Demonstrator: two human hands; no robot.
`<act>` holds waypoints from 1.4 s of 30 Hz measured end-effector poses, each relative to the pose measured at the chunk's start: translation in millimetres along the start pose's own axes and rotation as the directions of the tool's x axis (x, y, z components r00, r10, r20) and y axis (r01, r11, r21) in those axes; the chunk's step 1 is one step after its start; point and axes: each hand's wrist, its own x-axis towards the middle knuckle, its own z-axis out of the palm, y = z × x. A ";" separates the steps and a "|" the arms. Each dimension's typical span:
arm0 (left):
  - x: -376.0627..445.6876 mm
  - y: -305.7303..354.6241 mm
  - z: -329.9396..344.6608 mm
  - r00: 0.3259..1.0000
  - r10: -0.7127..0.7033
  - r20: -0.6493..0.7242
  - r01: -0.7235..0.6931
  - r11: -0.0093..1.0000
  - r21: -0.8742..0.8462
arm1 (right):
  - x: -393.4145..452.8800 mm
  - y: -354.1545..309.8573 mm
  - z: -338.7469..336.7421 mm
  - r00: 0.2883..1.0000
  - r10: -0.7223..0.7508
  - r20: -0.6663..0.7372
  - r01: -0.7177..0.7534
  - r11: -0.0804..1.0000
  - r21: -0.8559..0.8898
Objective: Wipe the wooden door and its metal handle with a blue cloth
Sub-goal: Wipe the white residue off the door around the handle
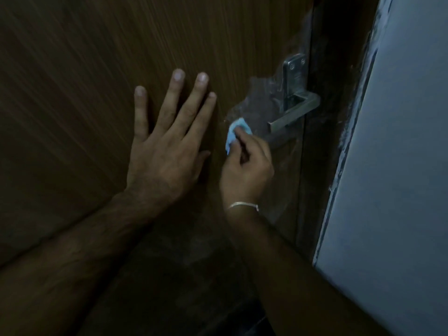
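My left hand point(164, 141) lies flat on the wooden door point(84, 81), fingers straight and spread with the thumb out to the right — I judge it is there to brace the panel so that it does not swing while I rub. My right hand point(244, 168) is just to the right of it, fingers curled and pinching a small wad of blue cloth point(234, 133) between thumb and fingertips; the cloth shows only as a bunched fold above my knuckles, pressed against the wood, and how much of it is tucked in my palm I cannot tell. The cloth sits just left of and below the free end of the metal handle point(294, 112), near it but not touching. The handle is a lever on an upright plate with two screws at its top, mounted close to the door's right edge. Around the plate the wood carries a paler, cloudy patch point(259, 103) with a ragged outline; whether it is a film, a smear or a reflection I cannot say. Holding the cloth small and tight lets me work into that patch — a judgement, not something shown. A thin bracelet point(242, 205) circles my right wrist. To the far right stands a pale grey wall point(400, 166), separated from the door by a dark frame point(329, 117).
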 end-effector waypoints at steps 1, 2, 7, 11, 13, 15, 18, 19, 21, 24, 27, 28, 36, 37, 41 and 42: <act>0.0 -0.1 2.0 1.000 0.005 -0.017 -0.005 1.000 0.003 | 5.8 -6.0 5.0 0.999 -0.051 -0.003 0.051 0.999 0.001; 0.2 0.0 4.1 0.999 0.008 -0.032 -0.008 1.000 0.003 | 11.0 -8.9 9.1 0.994 -0.104 0.014 0.104 0.995 0.005; 0.1 -1.6 5.1 0.999 0.017 -0.038 -0.017 1.000 0.018 | -6.0 3.0 -3.4 0.999 0.002 0.045 -0.002 1.000 -0.018; 1.0 0.6 7.8 0.997 0.019 -0.078 -0.016 0.999 0.037 | 6.8 -1.5 7.8 0.998 -0.056 0.033 0.056 0.998 0.021; 0.8 4.7 11.6 0.996 0.002 -0.085 0.000 1.000 0.020 | 8.4 3.8 7.5 0.993 -0.103 0.054 0.102 0.995 0.024; 0.0 8.3 12.9 0.997 -0.022 -0.073 0.024 1.000 0.019 | 3.0 18.9 -4.0 0.999 0.022 0.025 -0.023 0.999 0.028; 1.5 10.5 13.2 0.996 -0.029 -0.080 0.031 0.999 0.027 | 8.0 36.4 -15.0 0.971 0.236 -0.030 -0.233 0.969 0.087; 2.5 10.2 13.9 0.996 -0.022 -0.082 0.024 0.999 0.025 | 10.6 36.1 -13.7 0.977 0.211 -0.021 -0.209 0.975 0.082; 2.8 11.8 17.2 0.996 -0.024 -0.088 0.024 1.000 0.006 | 7.5 31.5 -12.6 0.994 0.100 0.048 -0.102 0.994 0.028; 0.9 13.2 18.1 0.996 -0.045 -0.081 0.044 0.999 -0.005 | 4.8 40.1 -22.4 0.989 0.127 0.070 -0.128 0.992 0.015; 1.1 11.8 16.4 0.998 -0.024 -0.059 0.022 0.999 -0.032 | 20.3 53.5 -27.0 0.967 0.255 -0.024 -0.254 0.966 0.037; 1.4 11.9 16.6 0.998 -0.025 -0.058 0.022 0.999 -0.044 | 21.3 54.0 -27.3 0.968 0.251 -0.014 -0.250 0.967 0.045; 1.3 16.4 19.1 0.998 -0.037 -0.054 0.034 0.998 -0.058 | 52.8 66.3 -41.5 0.937 0.351 -0.008 -0.351 0.937 0.001; 1.4 16.9 20.7 0.997 -0.045 -0.062 0.042 0.997 -0.059 | 48.0 62.9 -40.3 0.955 0.294 0.032 -0.293 0.956 -0.032; 1.0 17.0 22.1 0.997 -0.064 -0.054 0.059 0.995 -0.080 | 63.6 65.5 -44.8 0.941 0.339 0.001 -0.339 0.941 0.002; 1.2 16.9 22.2 0.997 -0.057 -0.044 0.053 0.995 -0.081 | 75.5 67.9 -46.2 0.915 0.402 -0.023 -0.401 0.915 0.042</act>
